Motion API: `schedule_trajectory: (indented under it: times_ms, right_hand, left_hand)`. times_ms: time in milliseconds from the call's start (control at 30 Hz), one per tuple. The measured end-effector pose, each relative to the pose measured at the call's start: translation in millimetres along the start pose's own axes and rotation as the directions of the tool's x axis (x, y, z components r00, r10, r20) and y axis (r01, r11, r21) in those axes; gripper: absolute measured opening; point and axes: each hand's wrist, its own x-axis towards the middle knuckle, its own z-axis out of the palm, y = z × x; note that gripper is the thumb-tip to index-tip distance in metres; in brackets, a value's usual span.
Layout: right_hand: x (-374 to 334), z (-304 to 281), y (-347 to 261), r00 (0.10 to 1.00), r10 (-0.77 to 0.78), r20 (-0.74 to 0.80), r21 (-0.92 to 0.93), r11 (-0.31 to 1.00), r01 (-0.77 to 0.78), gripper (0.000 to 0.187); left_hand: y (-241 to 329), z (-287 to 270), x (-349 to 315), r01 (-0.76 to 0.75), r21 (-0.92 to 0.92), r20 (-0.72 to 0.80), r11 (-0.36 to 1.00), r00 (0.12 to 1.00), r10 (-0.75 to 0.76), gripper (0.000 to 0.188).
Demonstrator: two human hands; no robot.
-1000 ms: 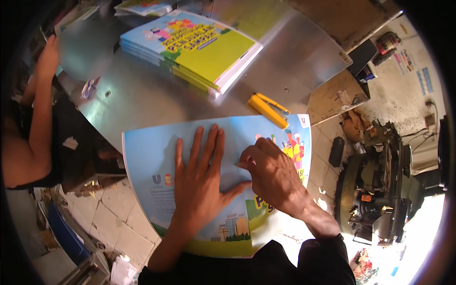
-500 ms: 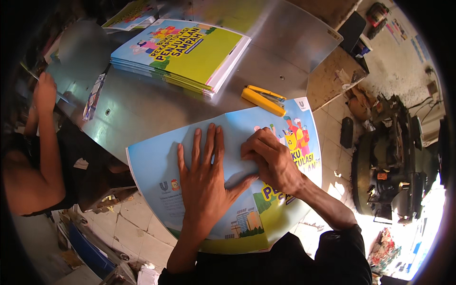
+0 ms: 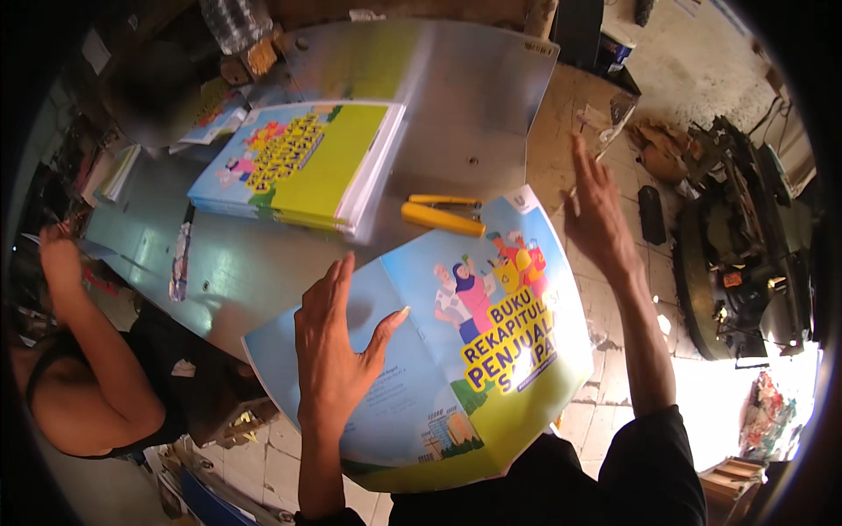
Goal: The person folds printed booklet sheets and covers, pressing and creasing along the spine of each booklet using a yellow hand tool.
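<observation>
A large booklet (image 3: 417, 342) lies spread with its cover side up, blue on the left and blue and green with cartoon people on the right. Its lower part reaches past the table edge toward me. My left hand (image 3: 333, 351) is open over the blue half, thumb spread; whether it touches the paper I cannot tell. My right hand (image 3: 601, 206) is raised beyond the booklet's right edge, fingers stretched out and apart, with nothing visible in it. Just past the booklet's far edge is a yellow stapler (image 3: 443, 217).
A stack of matching booklets (image 3: 307, 167) sits on the metal table (image 3: 456, 145). Left of it lies a narrow printed strip (image 3: 181, 263). Another person's arm (image 3: 101, 368) is at the far left. Dark machinery (image 3: 737, 272) stands on the right.
My right hand has lifted off the booklet and swung out to the right, its curled fingers now extended. The left hand no longer lies flat; its fingers have risen. The view has shifted.
</observation>
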Motion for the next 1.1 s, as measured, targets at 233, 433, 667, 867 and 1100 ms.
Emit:
schedule_trajectory:
  times_ms: [233,433,667,867,1100]
  right_hand:
    - [9.4,28.1,-84.4,0.893,-0.409,0.190,0.535,0.805,0.255,0.098]
    - [74.7,72.0,-39.1,0.871,-0.363,0.332,0.549,0.825,0.135,0.095]
    - [51.0,43.2,-39.2,0.981,-0.179,-0.080,0.642,0.743,0.188,0.078]
    - [-3.2,-8.1,-42.7,0.860,-0.116,0.496,0.822,0.382,-0.423,0.099]
    - [-22.5,0.3,-117.8,0.689,-0.501,0.523,0.851,0.260,-0.457,0.082]
  left_hand:
    - [0.3,-6.2,22.9,0.038,0.015,0.139,0.999,0.990,-0.040,0.113]
    - [3.2,-14.8,22.6,0.157,0.018,0.257,0.988,0.954,-0.156,0.060]
    - [-29.3,-18.4,1.8,0.205,-0.430,0.019,0.879,0.976,-0.218,0.037]
    - [2.5,-67.7,2.1,0.043,-0.697,-0.213,0.715,0.941,-0.264,0.036]
    - [-11.1,-141.5,26.5,-0.508,-0.601,-0.744,0.617,0.637,-0.200,0.026]
